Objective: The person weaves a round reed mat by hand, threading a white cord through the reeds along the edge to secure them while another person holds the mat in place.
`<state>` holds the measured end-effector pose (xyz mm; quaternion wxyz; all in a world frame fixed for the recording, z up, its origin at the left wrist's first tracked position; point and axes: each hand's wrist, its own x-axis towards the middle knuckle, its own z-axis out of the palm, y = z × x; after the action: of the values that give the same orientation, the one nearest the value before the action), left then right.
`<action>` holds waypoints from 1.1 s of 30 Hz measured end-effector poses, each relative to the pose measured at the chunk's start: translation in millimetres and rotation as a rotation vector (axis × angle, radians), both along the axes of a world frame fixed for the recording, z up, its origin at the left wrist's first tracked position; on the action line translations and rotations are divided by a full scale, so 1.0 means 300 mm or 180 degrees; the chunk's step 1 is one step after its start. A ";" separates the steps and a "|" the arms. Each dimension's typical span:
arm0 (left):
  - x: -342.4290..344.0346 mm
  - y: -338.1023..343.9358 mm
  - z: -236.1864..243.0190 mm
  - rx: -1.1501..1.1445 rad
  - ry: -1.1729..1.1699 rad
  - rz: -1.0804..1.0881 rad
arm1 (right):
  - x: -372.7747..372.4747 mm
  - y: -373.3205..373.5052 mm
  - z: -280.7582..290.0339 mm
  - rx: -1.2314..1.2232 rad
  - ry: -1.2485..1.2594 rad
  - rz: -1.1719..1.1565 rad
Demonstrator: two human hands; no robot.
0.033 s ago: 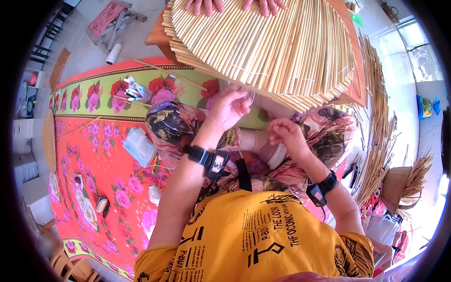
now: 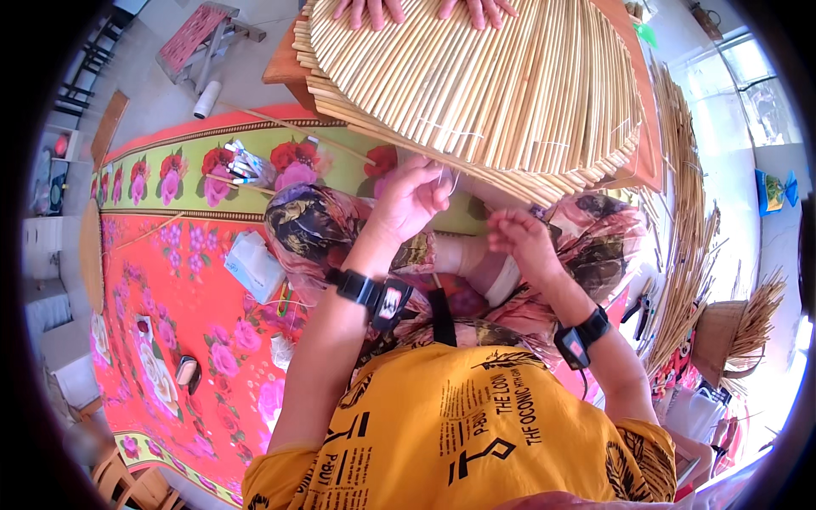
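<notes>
A round mat of pale straw-coloured stalks (image 2: 476, 93), laid side by side, rests on a wooden table in front of me. My left hand (image 2: 411, 201) is just below the mat's near edge, its fingers curled together around a thin white thread (image 2: 456, 180) that shows beside the fingertips. My right hand (image 2: 520, 241) is farther right and lower, apart from the mat, above my lap. Its fingers are bent inward and pressed together; what they hold, if anything, is too small to make out. Across the table another person's two hands (image 2: 371, 12) lie flat on the mat.
The wooden table (image 2: 627, 34) has its corner at right. A red floral floor covering (image 2: 212, 280) spreads at left, with a tissue pack (image 2: 253, 265) and a bag of pens (image 2: 246, 165). Loose stalks (image 2: 680, 212) and a basket of stalks (image 2: 719, 338) stand at right.
My right hand's fingers have drawn closer together. My left hand has shifted slightly, and the white thread beside it shows more clearly. The mat and the other person's hands stay in place.
</notes>
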<state>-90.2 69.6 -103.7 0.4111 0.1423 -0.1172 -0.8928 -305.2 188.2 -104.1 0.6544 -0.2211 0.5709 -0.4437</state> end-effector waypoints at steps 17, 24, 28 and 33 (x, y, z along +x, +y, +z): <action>-0.023 0.026 0.224 0.0042 -0.1931 0.0431 | 0.055 -0.302 -0.051 -0.1027 0.2767 0.1592; 0.004 0.032 0.240 -0.0420 -0.2242 0.0149 | 0.039 -0.229 -0.071 -0.0905 0.1172 0.0875; 0.072 0.060 0.200 -0.1097 -0.2759 -0.0112 | 0.078 -0.139 -0.004 -0.0371 0.1417 0.1521; 0.134 0.088 0.168 -0.0983 -0.3106 -0.0096 | 0.171 -0.072 0.277 -0.2958 0.2167 0.2480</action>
<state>-50.0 96.2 -53.2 0.3117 0.4785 -0.4281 -0.7004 -254.0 166.7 -21.0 0.3881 -0.7940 0.3744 -0.2809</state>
